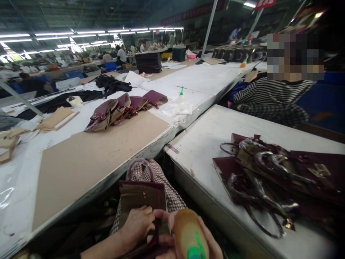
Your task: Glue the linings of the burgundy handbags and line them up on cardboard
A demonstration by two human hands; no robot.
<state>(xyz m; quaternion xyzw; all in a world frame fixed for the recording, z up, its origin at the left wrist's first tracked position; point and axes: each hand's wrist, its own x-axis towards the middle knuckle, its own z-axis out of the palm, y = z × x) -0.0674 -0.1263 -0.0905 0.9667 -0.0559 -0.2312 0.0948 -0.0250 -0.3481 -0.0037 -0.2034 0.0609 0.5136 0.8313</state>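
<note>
So the maroon-and-brown bag [134, 196] is sitting on the person's lap at about 7 o'clock, resting on checked fabric [172, 187], its maroon handle [140, 162] looping up towards 12. Left hand [137, 221] is on it, also around 7, fingers bent over the brown side; honestly can't tell if they're pinching anything. Right hand [212, 241] is wrapped round an amber bottle [188, 226] between 5 and 6 o'clock, green cap [194, 253] pointing down to 6, with a couple of fingertips stretched to the bag's edge. More maroon bags [156, 98] lie in a row near 10 o'clock, and a heap of dark maroon bags [323, 162] with wrapped handles sits between 3 and 4. Somebody in a striped top [275, 93] is between 2 and 3.
</note>
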